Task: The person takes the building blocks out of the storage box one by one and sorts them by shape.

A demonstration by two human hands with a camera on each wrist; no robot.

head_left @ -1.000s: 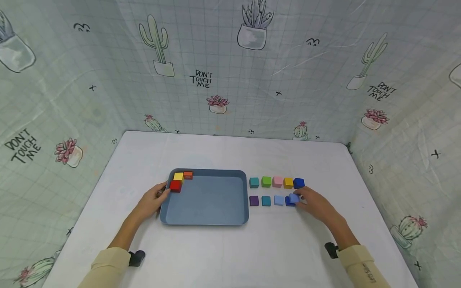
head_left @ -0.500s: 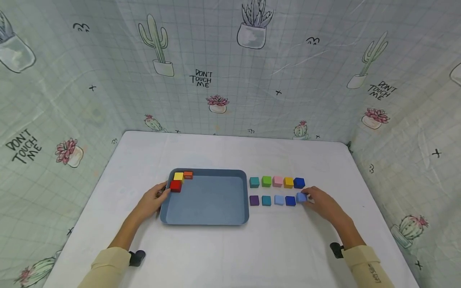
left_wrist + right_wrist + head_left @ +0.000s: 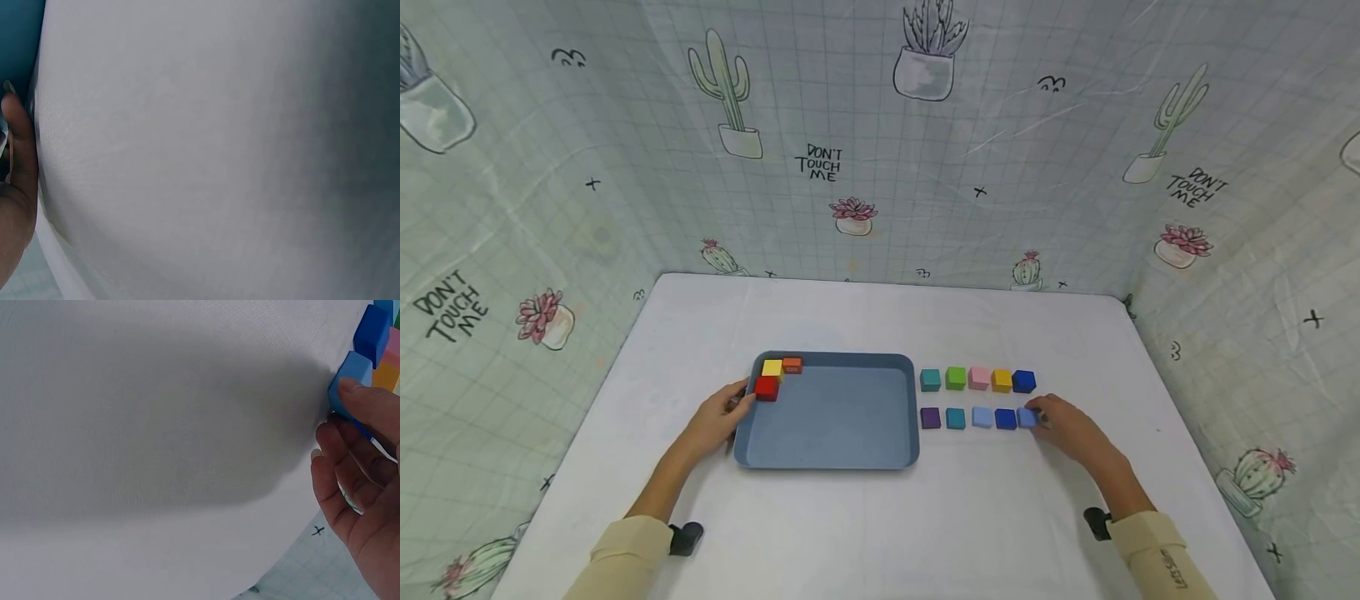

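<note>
My right hand (image 3: 1070, 426) pinches a light blue block (image 3: 1026, 417) at the right end of the front row. In the right wrist view the thumb lies on this light blue block (image 3: 351, 370), next to a dark blue block (image 3: 371, 335). My left hand (image 3: 712, 420) grips the left rim of a blue-grey tray (image 3: 842, 456), its thumb at the edge; the other fingers are mostly hidden. Inside the tray's far left corner sit a yellow block (image 3: 772, 367), an orange block (image 3: 792, 365) and a red block (image 3: 766, 388).
Right of the tray, two rows of coloured blocks stand on the white table (image 3: 880, 533). The back row runs from a teal block (image 3: 930, 380) to a dark blue block (image 3: 1024, 382). At the front row's left end is a purple block (image 3: 930, 418).
My right hand has carried the light blue block rightward from above the dark blue one, then lowered it beside that block at the row's end. The left hand keeps its place on the tray.
</note>
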